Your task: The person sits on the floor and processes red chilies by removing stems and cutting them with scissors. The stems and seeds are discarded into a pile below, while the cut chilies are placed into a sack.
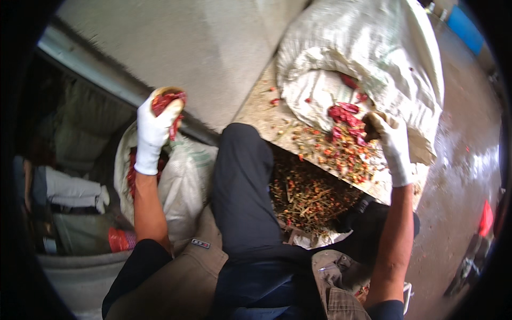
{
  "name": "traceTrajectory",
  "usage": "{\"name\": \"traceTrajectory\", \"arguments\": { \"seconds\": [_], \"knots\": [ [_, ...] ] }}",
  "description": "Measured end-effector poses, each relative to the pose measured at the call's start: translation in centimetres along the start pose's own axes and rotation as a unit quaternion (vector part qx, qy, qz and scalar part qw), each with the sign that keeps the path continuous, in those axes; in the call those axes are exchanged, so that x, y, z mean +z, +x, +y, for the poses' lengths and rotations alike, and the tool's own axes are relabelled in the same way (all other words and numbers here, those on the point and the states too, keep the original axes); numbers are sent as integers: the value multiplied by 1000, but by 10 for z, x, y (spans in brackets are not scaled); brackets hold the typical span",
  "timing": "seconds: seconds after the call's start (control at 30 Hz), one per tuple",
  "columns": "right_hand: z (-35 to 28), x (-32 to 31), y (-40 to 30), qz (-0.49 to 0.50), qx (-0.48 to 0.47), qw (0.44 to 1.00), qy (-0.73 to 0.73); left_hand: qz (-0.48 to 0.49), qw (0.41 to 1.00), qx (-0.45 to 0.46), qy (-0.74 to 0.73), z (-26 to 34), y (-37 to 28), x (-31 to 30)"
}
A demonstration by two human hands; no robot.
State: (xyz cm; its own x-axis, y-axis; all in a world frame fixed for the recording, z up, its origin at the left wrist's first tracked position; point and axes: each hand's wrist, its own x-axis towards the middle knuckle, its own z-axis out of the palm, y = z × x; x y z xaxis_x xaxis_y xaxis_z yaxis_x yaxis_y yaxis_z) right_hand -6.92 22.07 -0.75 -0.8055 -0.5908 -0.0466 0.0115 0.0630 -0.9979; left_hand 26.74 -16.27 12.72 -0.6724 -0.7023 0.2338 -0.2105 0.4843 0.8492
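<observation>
My left hand [158, 120], in a white glove with a worn, stained finger area, is closed around several dried red chili peppers [168, 102]. It is raised above an open white woven sack [188, 172] with more red peppers inside. On the right, my gloved right hand [386, 130] has its fingers curled beside a small pile of dried red peppers [344, 114]; whether it grips one cannot be told. That pile lies at the mouth of a large white woven sack [360, 36] resting on a board [258, 106]. Loose stems and pepper bits [340, 156] cover the board's near part.
Below the board's edge is a heap of stems and pepper scraps [308, 196]. My knee [244, 172] stands between the left sack and that heap. A pale wall-like surface [180, 52] rises ahead. Wet-looking floor [456, 160] lies right, with a red object [485, 219] on that side.
</observation>
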Motion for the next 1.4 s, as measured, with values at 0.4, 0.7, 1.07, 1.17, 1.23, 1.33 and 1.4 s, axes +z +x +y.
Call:
{"name": "traceTrajectory", "arguments": {
  "seconds": [0.4,0.7,1.07,1.17,1.23,1.33,1.4],
  "knots": [
    [17,-4,12,-44,-9,999,-5,-36,939,-182,288,-109,-74,-189],
    [-2,-10,0,24,-43,999,5,139,959,-30,247,-47,-21,-105],
    [-33,-28,-8,130,-53,990,28,-272,902,284,178,-25,64,276],
    [-33,-30,-6,135,-56,987,74,-214,867,337,298,-49,77,355],
    [-34,-32,-6,122,-69,984,110,-234,828,309,405,-58,84,394],
    [-35,-32,-9,134,-70,985,86,-347,869,254,246,-61,99,431],
    [-37,-32,-11,143,-67,986,57,-372,853,291,223,-63,99,452]
  ]
}}
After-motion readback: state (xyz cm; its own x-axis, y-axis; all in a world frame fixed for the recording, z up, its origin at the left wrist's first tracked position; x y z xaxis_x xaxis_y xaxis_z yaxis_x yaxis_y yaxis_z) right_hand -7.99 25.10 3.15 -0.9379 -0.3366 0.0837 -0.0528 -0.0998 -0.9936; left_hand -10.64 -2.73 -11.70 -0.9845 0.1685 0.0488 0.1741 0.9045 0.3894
